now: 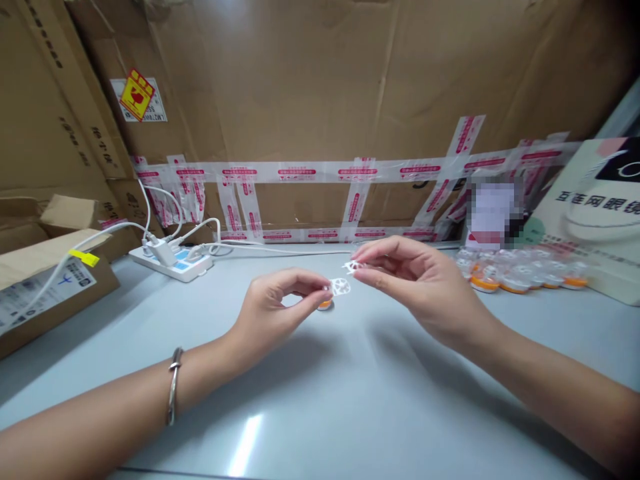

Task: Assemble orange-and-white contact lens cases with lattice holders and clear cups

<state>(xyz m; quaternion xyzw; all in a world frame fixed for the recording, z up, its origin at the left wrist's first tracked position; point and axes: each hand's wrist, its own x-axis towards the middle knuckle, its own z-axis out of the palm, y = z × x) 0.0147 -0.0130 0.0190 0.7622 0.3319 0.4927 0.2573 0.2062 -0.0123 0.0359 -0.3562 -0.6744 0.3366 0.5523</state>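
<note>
My left hand [287, 300] pinches a small white openwork plastic piece [341, 287] between thumb and fingertips. Just below it, an orange and white object [325, 305] shows partly behind the thumb; whether it rests on the table or is held, I cannot tell. My right hand [420, 280] is closed in a pinch on a second small white openwork piece [352, 267], mostly covered by the fingers. The two pieces are close together, with the right one a little higher and farther back. A silver bangle circles my left wrist.
Several clear and orange plastic items [520, 270] stand in rows at the right, before a printed board [600, 220]. A white power strip [173, 260] with plugged cables lies at the back left, beside an open cardboard box [60, 293]. Taped cardboard [300, 87] walls the back.
</note>
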